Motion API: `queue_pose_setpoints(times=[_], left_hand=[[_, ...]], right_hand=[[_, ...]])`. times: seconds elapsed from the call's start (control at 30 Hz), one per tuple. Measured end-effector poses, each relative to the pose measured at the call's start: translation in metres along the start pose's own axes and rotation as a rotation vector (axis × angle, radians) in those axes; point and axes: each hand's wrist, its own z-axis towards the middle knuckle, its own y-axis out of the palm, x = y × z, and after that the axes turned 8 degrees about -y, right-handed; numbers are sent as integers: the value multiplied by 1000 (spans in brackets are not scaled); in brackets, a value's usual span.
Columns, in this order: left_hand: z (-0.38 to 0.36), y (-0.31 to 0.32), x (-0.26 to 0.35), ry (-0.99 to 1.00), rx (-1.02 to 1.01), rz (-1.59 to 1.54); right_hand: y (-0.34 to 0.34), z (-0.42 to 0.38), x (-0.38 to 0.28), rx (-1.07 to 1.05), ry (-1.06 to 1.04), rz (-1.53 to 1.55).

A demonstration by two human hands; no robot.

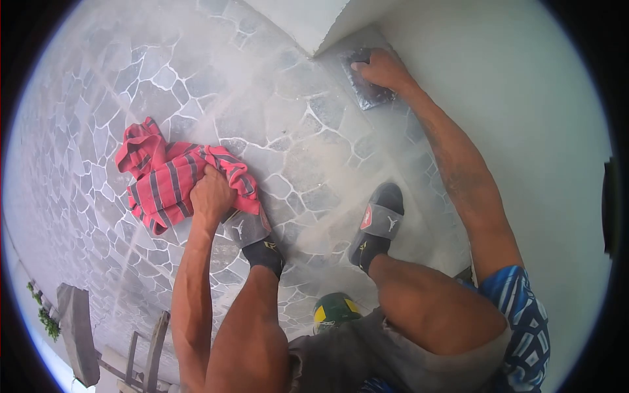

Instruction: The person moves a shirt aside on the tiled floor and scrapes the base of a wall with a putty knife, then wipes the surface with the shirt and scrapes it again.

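Note:
My left hand (213,196) is closed round a bunched red cloth with dark stripes (171,183), which looks like a shirt. The cloth hangs in loose folds beside my left foot. My right hand (383,68) reaches far forward along the white wall. Its fingers are closed on a flat, dark rectangular piece with a shiny, plastic-like surface (370,96), low against the stone floor. I cannot make out exactly what this piece is, as my hand covers part of it.
Pale dust covers much of the stone-patterned floor (249,121). A white wall (524,105) runs along the right, and a white corner (308,26) juts in ahead. Slides are on my feet (380,219). A green and yellow round object (334,311) sits between my legs; wooden pieces (78,334) stand lower left.

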Motion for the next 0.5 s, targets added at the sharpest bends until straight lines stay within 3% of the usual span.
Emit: queue_pose_setpoints(times=[0.03, 0.13, 0.17, 0.27, 0.3, 0.4, 0.5], left_hand=[[0, 1, -2, 2, 5, 0], [4, -3, -6, 27, -8, 24], [3, -4, -6, 33, -2, 22], [-2, 3, -5, 22, -15, 2], [1, 1, -4, 18, -4, -3], [3, 2, -8, 70, 0, 51], [6, 0, -9, 77, 16, 32]], right_hand=[[10, 9, -3, -40, 46, -87], [7, 22, 23, -54, -69, 39], [-1, 14, 20, 29, -48, 170], [-1, 10, 5, -84, 264, 207], [5, 13, -3, -57, 180, 36], [19, 15, 16, 87, 53, 134], [15, 4, 12, 53, 187, 381]])
